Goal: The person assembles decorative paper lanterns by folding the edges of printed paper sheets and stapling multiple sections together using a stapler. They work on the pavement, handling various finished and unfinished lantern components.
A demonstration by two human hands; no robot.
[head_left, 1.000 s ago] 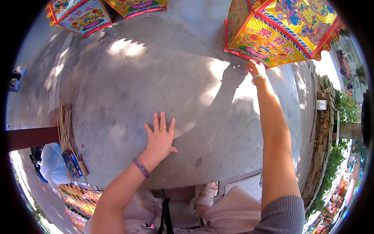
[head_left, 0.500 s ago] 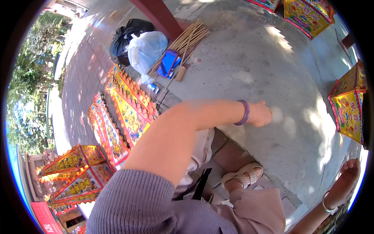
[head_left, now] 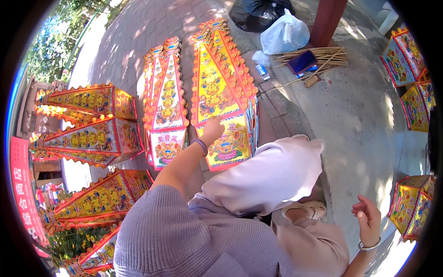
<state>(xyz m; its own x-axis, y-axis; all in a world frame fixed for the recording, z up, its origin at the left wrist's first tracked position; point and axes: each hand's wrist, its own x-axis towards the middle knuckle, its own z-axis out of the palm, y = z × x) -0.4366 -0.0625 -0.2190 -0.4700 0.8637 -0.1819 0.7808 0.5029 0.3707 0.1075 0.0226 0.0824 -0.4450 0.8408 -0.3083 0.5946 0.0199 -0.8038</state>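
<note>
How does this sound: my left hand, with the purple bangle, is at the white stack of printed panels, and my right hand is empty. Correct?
Not quite: your left hand, with the purple bangle, is at the yellow stack of printed panels, not the white stack beside it, as the head view shows. Your right hand is indeed empty.

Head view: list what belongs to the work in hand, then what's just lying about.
In the work, likely:
yellow patterned panels, left hand over them
white patterned panels beside them
opened-out patterned shapes

Lying about, apparently:
black bag
pale bag
phone
thin sticks, though their use is unclear
</note>
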